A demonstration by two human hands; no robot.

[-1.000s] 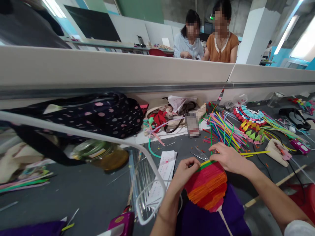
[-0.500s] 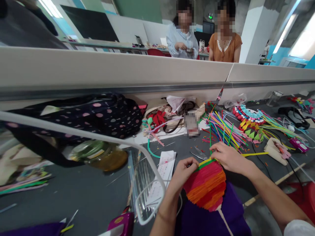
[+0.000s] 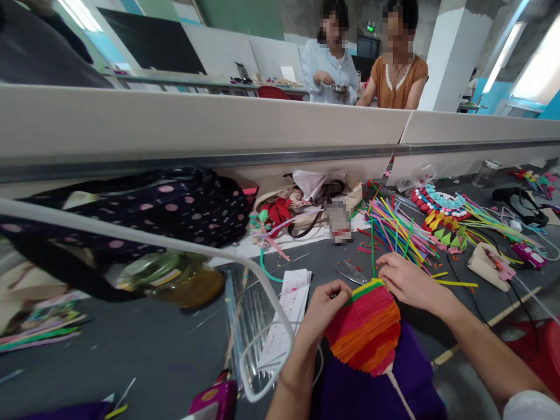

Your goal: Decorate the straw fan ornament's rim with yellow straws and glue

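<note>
A rounded fan (image 3: 365,332) with pink, red, orange, green and yellow crinkled stripes sits above dark purple cloth (image 3: 350,391). Its pale thin stick (image 3: 400,394) points down and to the right. My left hand (image 3: 327,303) pinches the fan's upper left edge between thumb and bent fingers. At the upper right edge, my right hand (image 3: 405,281) is closed, its fingertips by the yellow and green stripes; what lies beneath the fingers is partly hidden. A green strip (image 3: 373,248) lies just beyond the fan, and a yellow strip (image 3: 457,284) lies right of my right wrist.
Scissors (image 3: 352,272) lie beyond the fan, near many coloured strips (image 3: 402,227). A white tube frame (image 3: 262,268) arches across the left, before a lidded jar (image 3: 175,280) and a dotted bag (image 3: 188,204). Two people stand behind the low partition (image 3: 219,128).
My right fingers have lifted slightly from the fan's top edge, uncovering more yellow and green. The yellow strip by my right wrist sits lower. My left hand keeps its hold.
</note>
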